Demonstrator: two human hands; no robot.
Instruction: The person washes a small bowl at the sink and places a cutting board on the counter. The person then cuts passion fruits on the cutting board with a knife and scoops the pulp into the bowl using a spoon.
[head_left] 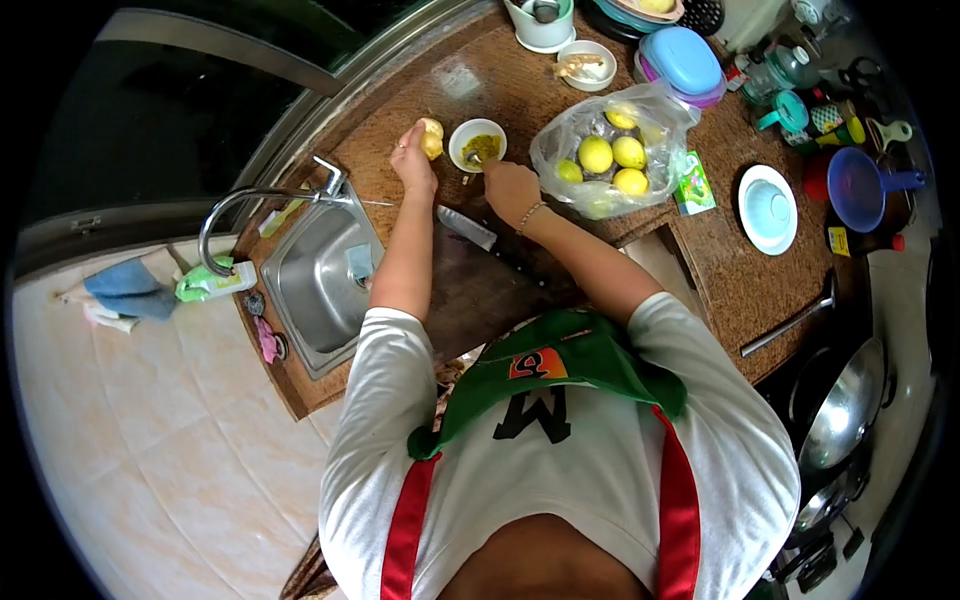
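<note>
My left hand (413, 165) is closed around a pale yellow fruit (432, 139) that looks cut open, just left of a small white bowl (456, 136). Yellow-green pulp with dark specks (484, 146) lies in the bowl. My right hand (512, 192) is closed at the bowl's lower right rim on a spoon (474, 157), whose tip dips into the pulp; its handle is mostly hidden by my fingers. Between my forearms, a broad-bladed knife (466, 227) rests on a dark cutting board (465, 295).
To the right sits a clear plastic bag (555, 150) with several yellow fruits (596, 154), beside a green box (694, 185). A steel sink (310, 270) and curved faucet (215, 215) are at left. A white plate (748, 215) bears a pale blue bowl (768, 204).
</note>
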